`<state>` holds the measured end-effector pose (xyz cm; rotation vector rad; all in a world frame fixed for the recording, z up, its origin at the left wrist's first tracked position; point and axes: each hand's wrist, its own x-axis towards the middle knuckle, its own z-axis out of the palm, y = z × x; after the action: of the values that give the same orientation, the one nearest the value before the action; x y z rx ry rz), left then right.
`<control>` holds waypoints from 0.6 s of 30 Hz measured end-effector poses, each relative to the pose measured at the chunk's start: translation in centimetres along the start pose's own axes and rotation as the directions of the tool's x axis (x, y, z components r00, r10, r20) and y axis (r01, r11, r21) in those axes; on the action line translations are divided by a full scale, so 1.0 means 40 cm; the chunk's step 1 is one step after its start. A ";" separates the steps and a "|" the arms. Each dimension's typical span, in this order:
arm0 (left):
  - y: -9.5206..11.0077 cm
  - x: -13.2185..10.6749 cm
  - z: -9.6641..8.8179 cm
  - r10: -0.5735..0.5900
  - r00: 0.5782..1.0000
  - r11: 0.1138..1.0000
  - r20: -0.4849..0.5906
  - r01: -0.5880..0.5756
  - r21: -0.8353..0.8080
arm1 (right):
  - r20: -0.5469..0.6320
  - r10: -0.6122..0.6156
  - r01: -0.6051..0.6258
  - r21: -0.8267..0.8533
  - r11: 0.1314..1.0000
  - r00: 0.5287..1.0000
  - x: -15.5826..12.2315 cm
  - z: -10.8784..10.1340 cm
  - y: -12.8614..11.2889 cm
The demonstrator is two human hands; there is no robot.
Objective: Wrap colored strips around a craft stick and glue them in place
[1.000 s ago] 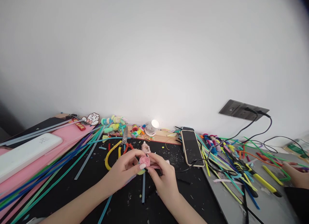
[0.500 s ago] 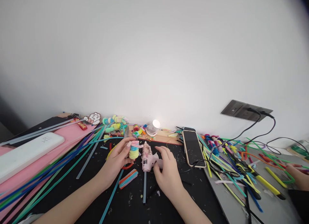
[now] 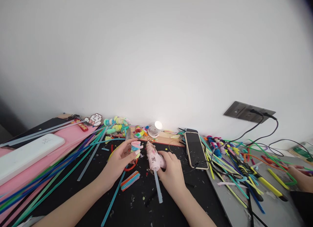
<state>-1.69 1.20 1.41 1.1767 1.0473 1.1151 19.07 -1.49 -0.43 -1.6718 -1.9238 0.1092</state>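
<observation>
My left hand [image 3: 119,162] pinches a small stack of pastel coiled rings [image 3: 135,147], pink, blue and yellow, held upright above the black mat [image 3: 171,201]. My right hand [image 3: 171,171] is wrapped round a pink glue gun [image 3: 153,157] with a clear glue stick [image 3: 158,189] poking out of its back. The gun's nozzle points up and left, close to the ring stack. A short bundle of coloured strips [image 3: 130,180] lies on the mat below my left hand.
Long coloured strips [image 3: 61,168] fan across the left over a pink sheet [image 3: 36,168] with a white case [image 3: 24,153]. A phone [image 3: 195,149] lies right of the gun. More strips, cables and tools clutter the grey board [image 3: 269,201], where another person's hand [image 3: 302,179] works.
My right hand has closed round the glue gun and lifted it, tilting the nozzle toward the ring stack. A second ago both hands held a pink coil together.
</observation>
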 end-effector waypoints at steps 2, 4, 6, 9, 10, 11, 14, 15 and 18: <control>-0.005 0.003 -0.005 0.076 0.997 0.991 -0.012 -0.074 0.109 | -0.081 -0.034 0.044 0.126 0.991 0.996 0.005 -0.004 0.005; -0.011 0.005 -0.010 0.140 0.990 0.972 -0.025 -0.132 0.192 | -0.133 -0.055 0.090 0.274 0.958 0.990 0.007 -0.007 0.007; -0.016 0.007 -0.014 0.166 0.985 0.966 -0.039 -0.155 0.209 | -0.143 -0.068 0.121 0.405 0.906 0.987 0.006 -0.009 0.005; -0.020 0.007 -0.018 0.138 0.989 0.980 -0.046 -0.129 0.148 | -0.096 -0.108 0.143 0.523 0.840 0.989 0.001 -0.014 -0.005; -0.021 0.007 -0.018 0.120 0.992 0.985 -0.041 -0.113 0.133 | -0.074 -0.123 0.143 0.545 0.826 0.990 -0.001 -0.016 -0.008; -0.022 0.007 -0.018 0.106 0.994 0.987 -0.035 -0.101 0.127 | -0.055 -0.136 0.143 0.559 0.817 0.989 -0.003 -0.018 -0.011; -0.023 0.006 -0.014 0.095 0.995 0.989 -0.015 -0.093 0.116 | -0.030 -0.164 0.152 0.563 0.812 0.986 -0.005 -0.018 -0.014; -0.023 0.006 -0.011 0.093 0.996 0.990 -0.011 -0.092 0.107 | -0.030 -0.172 0.159 0.556 0.816 0.985 -0.005 -0.017 -0.013; -0.017 0.004 -0.001 0.067 0.998 0.996 -0.006 -0.067 0.060 | -0.046 -0.177 0.174 0.538 0.825 0.983 -0.004 -0.009 -0.009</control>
<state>-1.64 1.34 0.74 1.2636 1.0608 1.1484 18.92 -1.81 -0.03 -1.1109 -1.8152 0.5363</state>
